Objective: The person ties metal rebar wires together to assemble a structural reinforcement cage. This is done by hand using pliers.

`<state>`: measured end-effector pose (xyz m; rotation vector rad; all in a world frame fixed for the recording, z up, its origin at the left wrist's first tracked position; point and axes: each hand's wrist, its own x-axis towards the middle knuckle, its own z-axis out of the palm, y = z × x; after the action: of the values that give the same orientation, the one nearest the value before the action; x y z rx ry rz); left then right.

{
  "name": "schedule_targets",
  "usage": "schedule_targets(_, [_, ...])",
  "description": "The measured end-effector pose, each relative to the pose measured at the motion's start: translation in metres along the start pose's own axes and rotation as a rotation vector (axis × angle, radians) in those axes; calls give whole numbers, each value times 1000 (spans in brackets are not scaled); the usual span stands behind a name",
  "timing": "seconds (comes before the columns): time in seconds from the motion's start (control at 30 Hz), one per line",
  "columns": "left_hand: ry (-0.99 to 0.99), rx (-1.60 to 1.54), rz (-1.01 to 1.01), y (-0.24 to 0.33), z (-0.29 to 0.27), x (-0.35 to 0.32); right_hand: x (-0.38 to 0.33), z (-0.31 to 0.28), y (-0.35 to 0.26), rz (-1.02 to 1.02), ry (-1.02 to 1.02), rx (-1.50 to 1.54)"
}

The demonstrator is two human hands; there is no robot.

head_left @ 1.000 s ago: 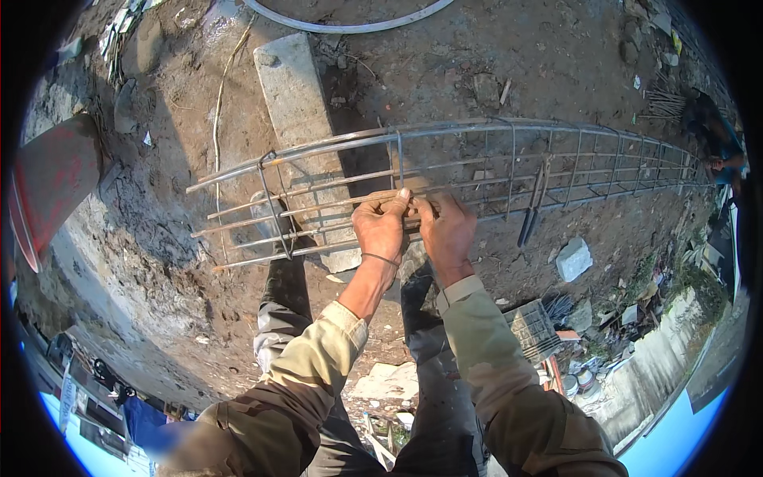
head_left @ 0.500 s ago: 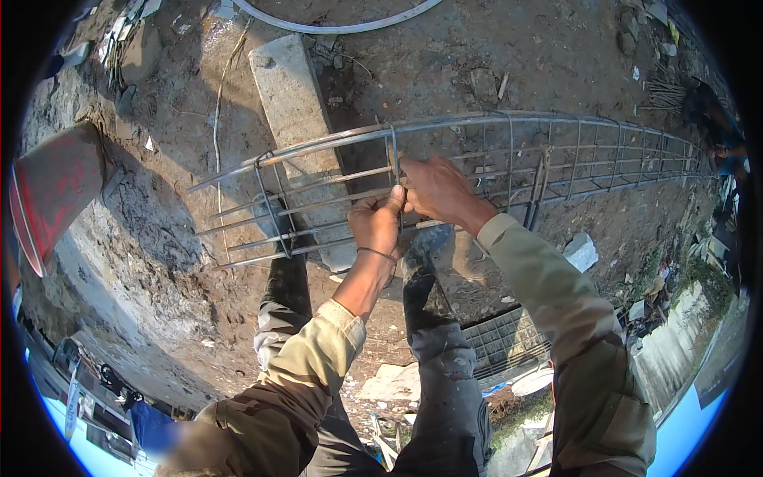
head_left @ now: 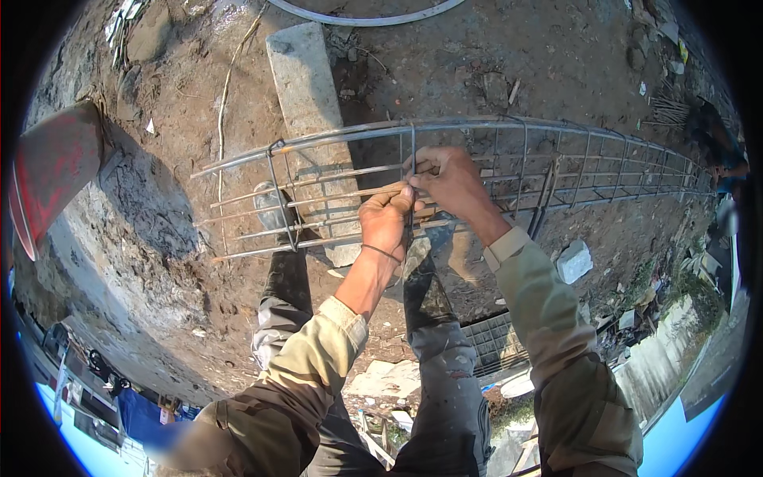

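A long rebar cage (head_left: 334, 137) of straight steel bars and square stirrups crosses in front of me from left to far right. My left hand (head_left: 384, 222) is closed, thumb and fingers pinching a stirrup (head_left: 412, 141) where it meets a middle bar. Just right of it, my right hand (head_left: 455, 184) has its fingers bent and pressed together at the same joint. Whatever is between those fingertips is too small to make out. Another stirrup (head_left: 274, 179) stands near the cage's left end, away from both hands.
Under the cage lies a concrete block (head_left: 306, 79) on bare soil. A red-stained container (head_left: 60, 171) stands at the left, and a pale hose (head_left: 373, 20) curves at the far edge. A grid panel (head_left: 497, 342) lies beside my legs; at far right is a dark figure (head_left: 715, 143).
My right hand's fingers have curled and drawn in at the joint beside my left thumb. Both hands and the cage sit slightly further right in view; my left hand keeps its pinch.
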<state>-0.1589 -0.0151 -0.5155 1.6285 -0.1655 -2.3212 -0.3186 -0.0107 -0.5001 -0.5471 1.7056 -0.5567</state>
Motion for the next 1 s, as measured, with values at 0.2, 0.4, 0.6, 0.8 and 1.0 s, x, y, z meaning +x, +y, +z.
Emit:
schedule_targets(0.2, [43,7,-4,1,4,-2,-7,-5,0,-182,154,-303])
schedule_targets(0.4, [50,43,5,3,4,-7,12,-26,-7,-10,-111,-155])
schedule_targets(0.6, [62,75,-30,7,-3,-7,22,-34,-2,-32,-214,-124])
schedule_targets(0.8, [20,66,-95,15,0,-12,24,-32,5,-35,-221,-98])
schedule_targets(1.0, [-4,-44,-162,22,4,-18,-24,15,4,-345,358,-416])
